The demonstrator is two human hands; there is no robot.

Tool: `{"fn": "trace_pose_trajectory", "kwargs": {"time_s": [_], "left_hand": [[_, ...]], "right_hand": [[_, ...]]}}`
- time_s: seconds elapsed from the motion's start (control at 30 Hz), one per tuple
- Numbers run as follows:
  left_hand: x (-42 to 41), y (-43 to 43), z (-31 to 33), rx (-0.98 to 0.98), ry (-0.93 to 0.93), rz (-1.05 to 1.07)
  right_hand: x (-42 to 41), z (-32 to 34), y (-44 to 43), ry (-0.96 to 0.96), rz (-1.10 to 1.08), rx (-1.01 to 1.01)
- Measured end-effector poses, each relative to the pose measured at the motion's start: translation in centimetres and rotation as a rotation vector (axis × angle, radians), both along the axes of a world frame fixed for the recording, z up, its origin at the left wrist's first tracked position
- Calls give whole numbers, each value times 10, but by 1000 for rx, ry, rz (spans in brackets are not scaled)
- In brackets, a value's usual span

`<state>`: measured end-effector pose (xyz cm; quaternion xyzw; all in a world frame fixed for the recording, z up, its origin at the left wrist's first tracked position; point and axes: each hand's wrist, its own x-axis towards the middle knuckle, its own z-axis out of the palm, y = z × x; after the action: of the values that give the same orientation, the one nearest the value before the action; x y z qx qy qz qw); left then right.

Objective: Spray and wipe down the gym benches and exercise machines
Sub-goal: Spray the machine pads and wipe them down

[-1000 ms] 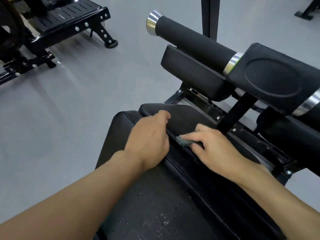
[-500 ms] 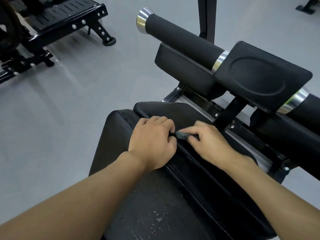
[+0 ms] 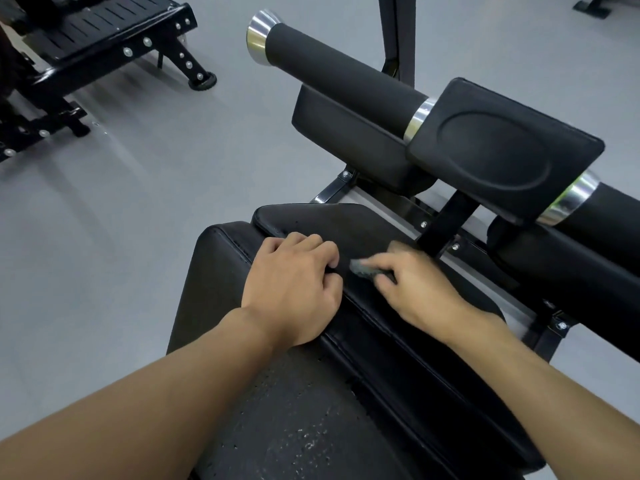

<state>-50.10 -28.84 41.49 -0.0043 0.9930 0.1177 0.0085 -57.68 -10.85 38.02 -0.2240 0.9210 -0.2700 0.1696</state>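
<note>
- At the far left another black machine with a slotted platform stands on the grey floor, well apart from the bench.
- The padded surface is black, and its near part is speckled with pale flecks. A second, narrower pad lies along its right side, with a stitched seam between the two.
- The left hand rests knuckles-up on the surface at that seam. Its fingers are curled and their tips are tucked out of sight, so I cannot tell whether they grip the pad's edge.
- Just right of it the wiping cloth, a small blurred grey wad, lies on the narrower pad beside the seam.
- The right hand pinches the cloth at its fingertips, with the fingers bent down onto the pad.
- Above the hands a black foam roller with a chrome end cap slants away to the left.
- At the right a contoured black cushion sits over the roller on the black frame.
</note>
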Motion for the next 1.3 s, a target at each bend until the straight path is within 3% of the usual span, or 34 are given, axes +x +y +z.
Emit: {"fn": "trace_pose_trajectory", "kwargs": {"time_s": [0.13, 0.33, 0.5, 0.7, 0.87, 1.1, 1.3], "left_hand": [[0, -1, -1, 8, 8, 5], [-1, 0, -1, 5, 19, 13], [-1, 0, -1, -17, -4, 11], [-3, 1, -1, -51, -29, 5], [-3, 0, -2, -45, -23, -2], [-3, 0, 0, -37, -23, -3], [-3, -2, -1, -33, -3, -3]], "right_hand": [[26, 7, 37, -37, 56, -33], [-22, -16, -12, -4, -38, 5], [16, 1, 40, -125, 11, -33], [-40, -33, -6, 4, -56, 43], [9, -13, 46, -18, -21, -34], [-51, -45, 0, -2, -110, 51], [-14, -37, 43, 39, -78, 33]]}}
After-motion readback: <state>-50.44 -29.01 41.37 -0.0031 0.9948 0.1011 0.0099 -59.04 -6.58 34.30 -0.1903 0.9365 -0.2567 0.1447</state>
